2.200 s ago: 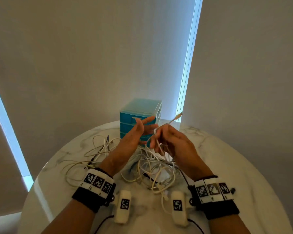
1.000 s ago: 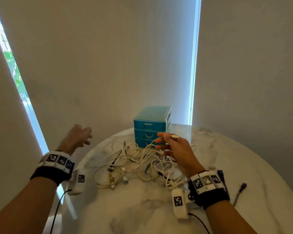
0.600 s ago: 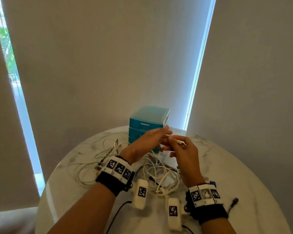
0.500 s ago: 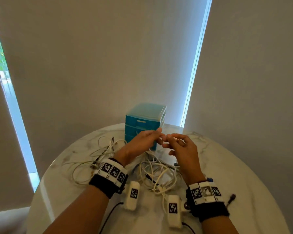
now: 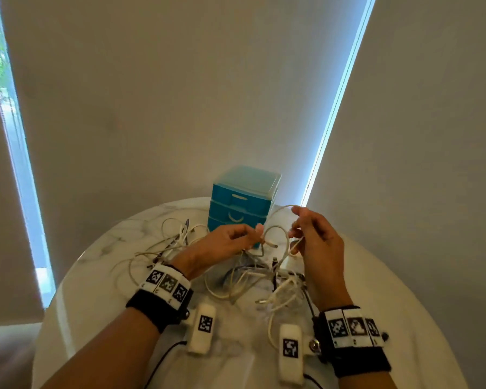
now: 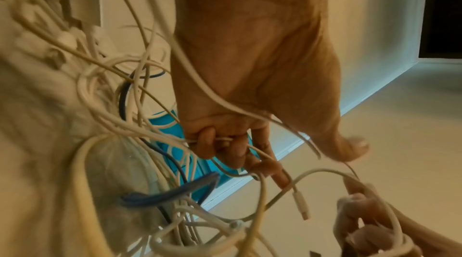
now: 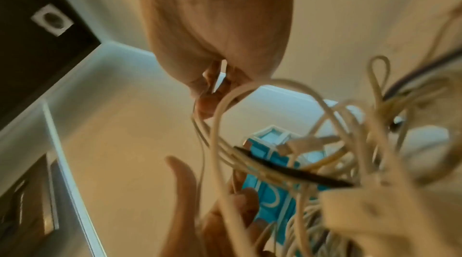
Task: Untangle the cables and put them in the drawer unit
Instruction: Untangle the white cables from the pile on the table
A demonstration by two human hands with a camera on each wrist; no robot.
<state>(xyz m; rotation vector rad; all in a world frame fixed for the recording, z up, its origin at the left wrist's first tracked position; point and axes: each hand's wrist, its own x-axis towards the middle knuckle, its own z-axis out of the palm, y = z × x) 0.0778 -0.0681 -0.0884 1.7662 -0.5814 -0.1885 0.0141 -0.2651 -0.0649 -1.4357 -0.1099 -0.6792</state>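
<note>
A tangle of white cables [image 5: 253, 279] with a blue one lies on the round marble table [image 5: 101, 299] in front of the blue drawer unit [image 5: 243, 202], whose drawers look shut. My left hand [image 5: 230, 242] is raised over the pile and pinches a white cable [image 6: 217, 139] near its plug [image 5: 271, 244]. My right hand [image 5: 309, 234] is held just right of it, fingers curled round loops of the same white cable [image 5: 278, 228]. In the right wrist view the loops [image 7: 225, 115] hang from the right hand's fingers [image 7: 212, 91].
More thin cables [image 5: 163, 248] spread over the table's left side. Roller blinds hang behind the table, with bright gaps at left and right. Wrist-camera leads [image 5: 166, 357] run off the near edge.
The left hand came back from the far left to meet the right hand. Both hands have since drawn apart, and a loop of white cable now stands between them.
</note>
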